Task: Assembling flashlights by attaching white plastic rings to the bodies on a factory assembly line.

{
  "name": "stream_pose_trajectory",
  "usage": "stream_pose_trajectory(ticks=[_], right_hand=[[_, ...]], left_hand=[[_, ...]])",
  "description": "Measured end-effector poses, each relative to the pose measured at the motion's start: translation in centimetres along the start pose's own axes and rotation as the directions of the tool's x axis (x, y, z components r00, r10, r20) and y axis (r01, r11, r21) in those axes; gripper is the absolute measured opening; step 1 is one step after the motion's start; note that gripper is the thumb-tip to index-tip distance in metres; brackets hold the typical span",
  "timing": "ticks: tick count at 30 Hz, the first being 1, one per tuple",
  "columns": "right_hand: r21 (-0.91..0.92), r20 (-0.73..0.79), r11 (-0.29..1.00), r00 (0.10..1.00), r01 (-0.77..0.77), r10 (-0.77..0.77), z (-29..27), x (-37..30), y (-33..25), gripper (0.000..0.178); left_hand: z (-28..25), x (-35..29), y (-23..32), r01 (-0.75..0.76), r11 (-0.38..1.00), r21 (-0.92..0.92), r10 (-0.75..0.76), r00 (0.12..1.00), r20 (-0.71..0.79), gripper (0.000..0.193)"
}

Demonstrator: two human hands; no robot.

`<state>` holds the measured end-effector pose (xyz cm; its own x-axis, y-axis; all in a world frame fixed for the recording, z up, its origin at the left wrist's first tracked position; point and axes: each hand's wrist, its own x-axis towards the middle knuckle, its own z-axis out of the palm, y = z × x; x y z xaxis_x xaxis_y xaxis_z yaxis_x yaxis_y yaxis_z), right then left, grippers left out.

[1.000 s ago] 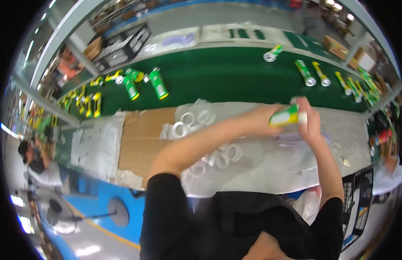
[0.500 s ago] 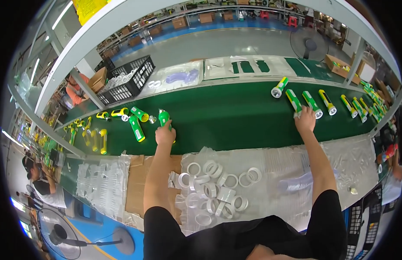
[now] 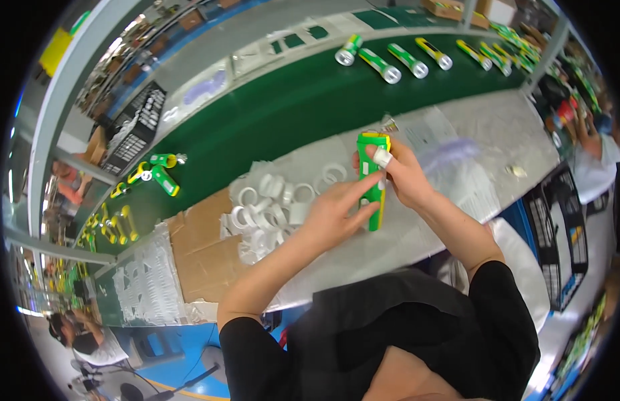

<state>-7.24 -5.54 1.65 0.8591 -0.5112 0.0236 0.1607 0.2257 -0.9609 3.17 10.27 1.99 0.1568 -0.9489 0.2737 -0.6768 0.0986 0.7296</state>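
Both hands hold one green and yellow flashlight body (image 3: 371, 175) upright over the grey bench. My right hand (image 3: 402, 175) grips it from the right, a taped fingertip pressed near its top. My left hand (image 3: 337, 212) grasps its lower half, fingers laid along the side. A heap of white plastic rings (image 3: 268, 208) lies on the bench just left of my hands.
A green conveyor belt (image 3: 283, 113) runs behind the bench, carrying several green and yellow flashlights (image 3: 390, 61) at the far right and more (image 3: 157, 175) at the left. A cardboard sheet (image 3: 201, 248) lies left of the rings. Other people work at both ends.
Half a second ago both arms reached out to flashlights on the belt. Now the hands are back together over the bench, holding one flashlight between them.
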Motion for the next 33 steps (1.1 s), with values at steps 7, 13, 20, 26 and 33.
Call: stream_pose_trajectory(ticks=[7, 13, 20, 26, 33], right_hand=[[0.090, 0.279, 0.978, 0.948, -0.187, 0.155, -2.7, -10.7, 1.1, 0.064], [-0.204, 0.381, 0.969, 0.900, -0.141, 0.211, -1.2, -13.4, 1.0, 0.056], [-0.224, 0.195, 0.966, 0.965, -0.130, 0.175, -0.6, -12.7, 1.7, 0.058], [-0.055, 0.022, 0.995, 0.996, 0.089, -0.088, -1.8, -12.9, 3.1, 0.041], [0.115, -0.095, 0.993, 0.995, 0.001, 0.011, -3.8, -13.3, 2.0, 0.047]], left_hand=[[0.3, 1.4, 0.6, -0.289, 0.932, 0.218, 0.345, 0.890, -0.298, 0.041], [3.7, -0.9, 0.7, -0.080, 0.909, -0.408, 0.128, 0.988, 0.092, 0.023], [5.8, -1.0, 2.8, -0.392, 0.903, -0.174, 0.347, 0.906, -0.242, 0.030], [7.8, 0.9, 3.0, -0.392, 0.909, -0.145, 0.349, 0.903, -0.250, 0.051], [10.2, 4.6, -4.3, 0.069, 0.926, 0.372, 0.015, 0.976, -0.218, 0.058]])
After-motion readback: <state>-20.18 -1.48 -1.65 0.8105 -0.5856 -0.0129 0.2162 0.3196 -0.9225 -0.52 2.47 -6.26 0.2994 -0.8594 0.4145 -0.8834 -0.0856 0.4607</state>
